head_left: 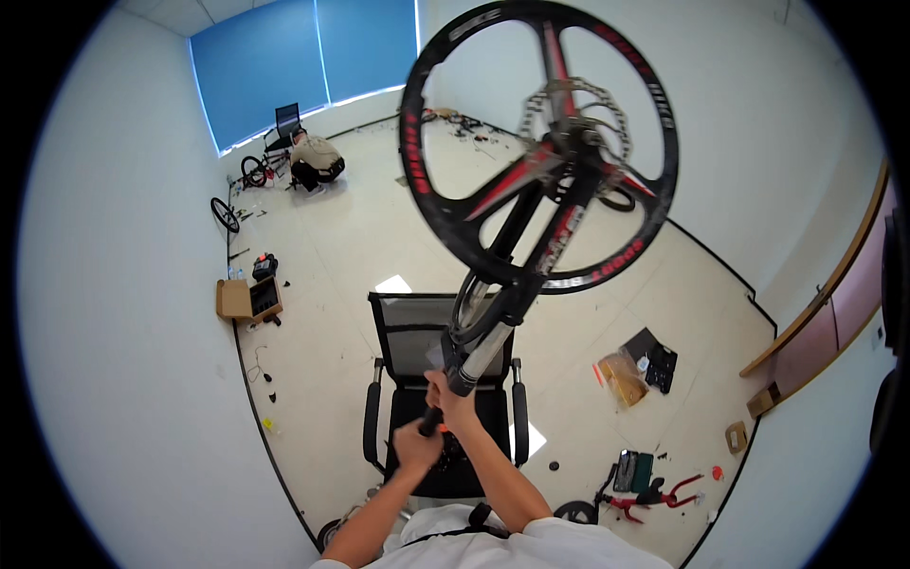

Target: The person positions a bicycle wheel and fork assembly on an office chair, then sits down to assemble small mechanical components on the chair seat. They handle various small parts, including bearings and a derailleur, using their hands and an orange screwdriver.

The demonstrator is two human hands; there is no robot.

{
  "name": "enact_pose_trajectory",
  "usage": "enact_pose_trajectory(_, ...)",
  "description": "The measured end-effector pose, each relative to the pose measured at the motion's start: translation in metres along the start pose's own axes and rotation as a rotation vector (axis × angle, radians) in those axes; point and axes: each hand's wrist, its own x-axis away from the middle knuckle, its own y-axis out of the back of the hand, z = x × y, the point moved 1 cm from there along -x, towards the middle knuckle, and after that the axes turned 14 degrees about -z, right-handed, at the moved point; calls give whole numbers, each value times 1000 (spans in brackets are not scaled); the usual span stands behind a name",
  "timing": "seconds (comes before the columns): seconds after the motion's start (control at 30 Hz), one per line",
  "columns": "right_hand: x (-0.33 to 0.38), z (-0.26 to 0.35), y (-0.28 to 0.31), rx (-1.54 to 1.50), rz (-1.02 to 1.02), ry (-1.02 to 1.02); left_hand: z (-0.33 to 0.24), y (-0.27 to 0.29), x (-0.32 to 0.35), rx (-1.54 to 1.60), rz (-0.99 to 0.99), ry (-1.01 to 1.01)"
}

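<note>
Bicycle wheel, fork attached, above the hands, both clasping the fork's lower end

Head fisheye, only view: near, above black chair, seat side, facing down-forward past it over floor.

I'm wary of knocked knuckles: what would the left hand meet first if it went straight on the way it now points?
Most likely the right hand, at the fork just beyond the left hand, though depth is unclear.
</note>
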Motion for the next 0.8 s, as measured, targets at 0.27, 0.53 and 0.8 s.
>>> enact_pose_trajectory(0.27,-4,28,18,418,-29,228,0,-71,42,330,31,146)
enact_pose_trajectory(0.53,-14,-31,-2,305,116,334,52,-63,9,325,-160,20)
enact_pose_trajectory(0.8,-20,-72,14,356,119,519,43,-26,8,274,-177,-21)
